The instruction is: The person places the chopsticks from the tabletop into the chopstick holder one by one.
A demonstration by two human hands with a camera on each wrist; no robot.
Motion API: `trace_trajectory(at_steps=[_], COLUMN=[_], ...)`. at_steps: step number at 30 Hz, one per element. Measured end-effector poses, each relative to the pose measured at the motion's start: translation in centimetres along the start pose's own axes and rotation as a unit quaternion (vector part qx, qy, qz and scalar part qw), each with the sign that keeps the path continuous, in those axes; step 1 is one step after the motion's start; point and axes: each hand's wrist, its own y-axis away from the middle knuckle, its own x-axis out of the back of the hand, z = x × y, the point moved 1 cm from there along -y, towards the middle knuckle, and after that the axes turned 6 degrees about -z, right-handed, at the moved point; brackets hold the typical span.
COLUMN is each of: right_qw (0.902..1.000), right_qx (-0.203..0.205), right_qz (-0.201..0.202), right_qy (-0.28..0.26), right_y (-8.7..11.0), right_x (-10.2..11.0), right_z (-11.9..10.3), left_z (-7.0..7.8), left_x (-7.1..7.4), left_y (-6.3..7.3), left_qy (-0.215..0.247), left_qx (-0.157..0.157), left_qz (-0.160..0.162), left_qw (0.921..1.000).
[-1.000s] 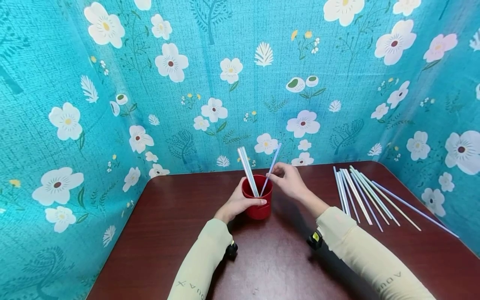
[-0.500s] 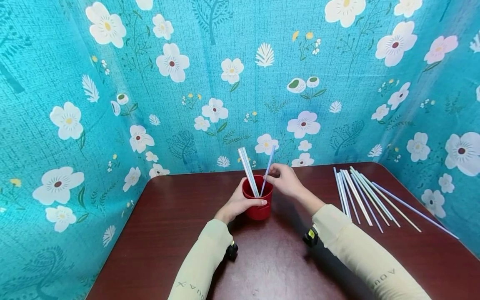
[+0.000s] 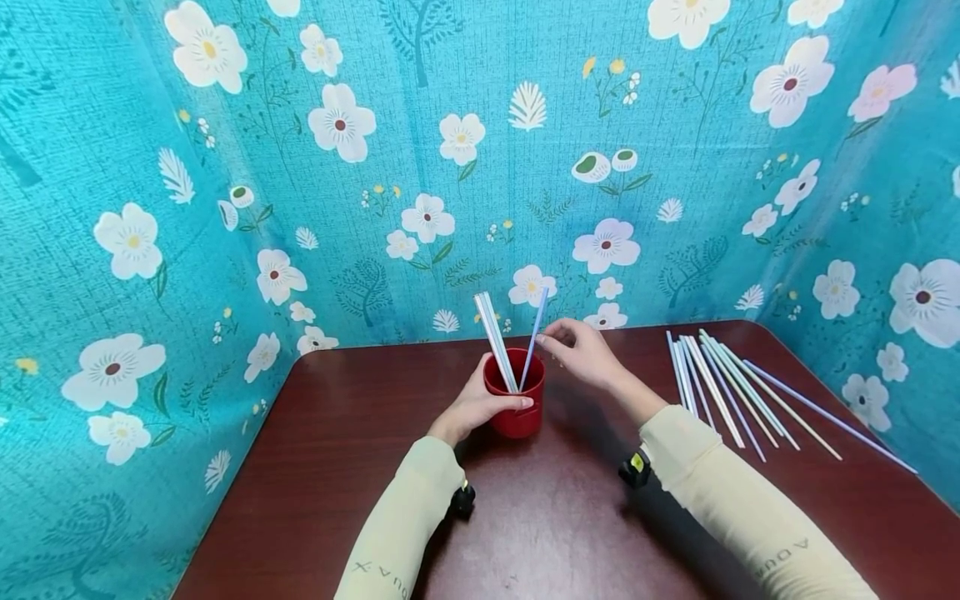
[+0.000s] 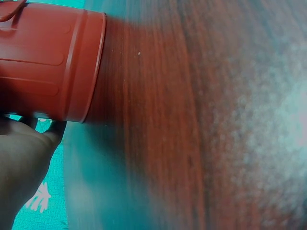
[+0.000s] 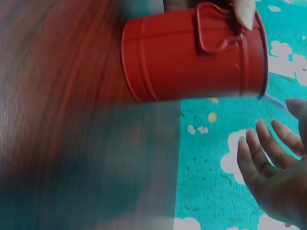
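In the head view my left hand grips a red metal cup at its left side, thumb over the front near the rim. A wire handle shows on the cup in the right wrist view. Several pale straws stand bunched in the cup, leaning left. One blue-violet straw leans right inside it. My right hand is just right of that straw, fingertips close beside it. The right wrist view shows the fingers spread apart.
Several pale green, white and violet straws lie fanned out on the dark red-brown table at the right. A turquoise flowered curtain hangs behind and at both sides.
My right hand first moved left with the blue-violet straw, then let go and drew back slightly right. The straw now leans in the cup. My left hand has stayed on the cup.
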Motion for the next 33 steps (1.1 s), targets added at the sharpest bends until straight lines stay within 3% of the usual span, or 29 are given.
trace_trajectory(at_steps=[8,17,33], right_qw=[0.9946,0.9802,0.9551], right_qx=[-0.017,-0.073,-0.157], right_qz=[0.019,0.02,-0.033], right_qy=[0.101,0.183,0.249], right_y=[0.2,1.5,4.0], right_x=[3.5,7.0,10.0], right_z=[1.7,6.3,11.3], left_z=[0.2,0.0,0.0], left_x=[0.2,0.1,0.1], left_y=[0.1,0.3,0.3], left_qy=[-0.007,-0.003,0.004], left_qx=[0.005,0.007,0.011], left_qz=[0.011,0.005,0.006], left_qw=[0.9999,1.0,0.9999])
